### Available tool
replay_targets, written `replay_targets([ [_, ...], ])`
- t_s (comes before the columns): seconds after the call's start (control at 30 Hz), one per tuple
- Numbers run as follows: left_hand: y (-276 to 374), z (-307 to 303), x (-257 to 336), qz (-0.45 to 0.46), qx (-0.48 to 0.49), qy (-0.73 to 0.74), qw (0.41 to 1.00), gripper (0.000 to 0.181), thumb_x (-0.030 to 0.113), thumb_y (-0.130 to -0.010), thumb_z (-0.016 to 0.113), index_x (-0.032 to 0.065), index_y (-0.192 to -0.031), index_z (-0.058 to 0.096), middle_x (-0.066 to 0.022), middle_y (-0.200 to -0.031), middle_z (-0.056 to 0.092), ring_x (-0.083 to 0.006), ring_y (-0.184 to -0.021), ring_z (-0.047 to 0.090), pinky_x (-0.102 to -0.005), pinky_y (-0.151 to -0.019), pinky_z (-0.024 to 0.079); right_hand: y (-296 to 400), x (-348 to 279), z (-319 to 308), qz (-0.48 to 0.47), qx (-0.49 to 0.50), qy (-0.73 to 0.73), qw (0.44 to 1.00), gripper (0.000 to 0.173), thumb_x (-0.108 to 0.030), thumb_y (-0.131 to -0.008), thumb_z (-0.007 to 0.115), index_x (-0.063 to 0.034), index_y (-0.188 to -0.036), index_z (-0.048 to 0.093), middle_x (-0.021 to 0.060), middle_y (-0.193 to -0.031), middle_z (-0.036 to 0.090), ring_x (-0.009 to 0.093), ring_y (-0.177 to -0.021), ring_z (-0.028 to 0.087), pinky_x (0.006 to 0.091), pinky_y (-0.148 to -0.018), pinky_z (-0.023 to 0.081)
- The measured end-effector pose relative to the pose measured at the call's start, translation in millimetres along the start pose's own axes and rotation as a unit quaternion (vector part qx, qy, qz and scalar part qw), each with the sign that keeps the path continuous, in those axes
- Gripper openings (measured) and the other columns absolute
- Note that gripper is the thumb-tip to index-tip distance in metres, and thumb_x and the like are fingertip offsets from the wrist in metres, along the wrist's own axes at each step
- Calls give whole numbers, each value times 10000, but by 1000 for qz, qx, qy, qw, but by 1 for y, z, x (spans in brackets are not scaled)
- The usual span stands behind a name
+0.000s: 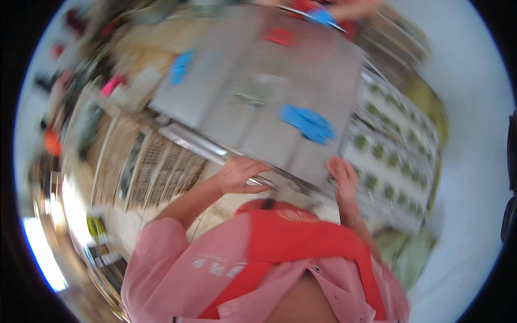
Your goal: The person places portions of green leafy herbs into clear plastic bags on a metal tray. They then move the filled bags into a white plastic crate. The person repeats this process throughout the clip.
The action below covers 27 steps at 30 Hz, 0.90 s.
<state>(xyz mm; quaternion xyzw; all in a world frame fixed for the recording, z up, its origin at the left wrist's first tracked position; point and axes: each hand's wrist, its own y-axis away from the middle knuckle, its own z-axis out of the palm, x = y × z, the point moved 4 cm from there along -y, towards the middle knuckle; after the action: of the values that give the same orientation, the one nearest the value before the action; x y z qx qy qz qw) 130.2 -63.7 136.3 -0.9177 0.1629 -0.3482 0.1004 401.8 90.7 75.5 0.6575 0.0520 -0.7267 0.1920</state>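
Note:
My left hand is at the near edge of a grey metal table. Its thumb and fingers are apart, over a shiny metal rail, and I see nothing held. By the table's near right corner is my right hand, fingers slightly bent; blur hides whether it touches the edge or holds anything. A blue glove lies on the tabletop beyond my right hand. Farther off, a blurred clear item sits mid-table, and a red object rests near the far end.
Right of the table stand white trays with rows of green clumps. Another blue glove lies at the left edge. Stacked crates stand at the left. Across the table, a person's blue-gloved hand is near a metal bar.

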Motion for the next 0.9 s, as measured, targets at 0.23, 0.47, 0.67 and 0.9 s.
replay_targets([
  [0.23,-140,151,109,43,-31,96,994,486,245,-776,689,69,-1197,520,-146,-1304,488,-315,-1154,498,-421,-938,416,-46,6,-220,16,243,-368,897,490,-221,-952,476,66,-1320,325,210,-1342,378,297,-1211,440,395,-1031,387],
  [0.47,-264,259,34,-150,6,-222,964,617,374,-821,620,73,-1324,427,-207,-1409,339,-360,-1281,358,-465,-1033,300,-138,-7,-287,186,115,-448,867,683,-254,-944,489,34,-1426,101,252,-1466,145,401,-1307,297,459,-1053,341],
  [0.67,-266,294,84,-44,-155,-223,961,794,507,-734,672,139,-1374,381,-190,-1431,321,-352,-1298,342,-499,-1046,272,-85,-91,-356,-14,16,-146,989,621,-262,-900,572,-5,-1394,296,245,-1331,434,339,-1247,422,397,-1008,375],
  [0.9,-236,262,81,-229,-227,-304,897,1097,558,-574,775,206,-1450,217,-161,-1465,286,-339,-1105,542,-447,-849,463,68,-41,-498,-78,220,544,806,911,-367,-623,799,-69,-1369,370,256,-1404,326,433,-1287,320,519,-1033,280],
])
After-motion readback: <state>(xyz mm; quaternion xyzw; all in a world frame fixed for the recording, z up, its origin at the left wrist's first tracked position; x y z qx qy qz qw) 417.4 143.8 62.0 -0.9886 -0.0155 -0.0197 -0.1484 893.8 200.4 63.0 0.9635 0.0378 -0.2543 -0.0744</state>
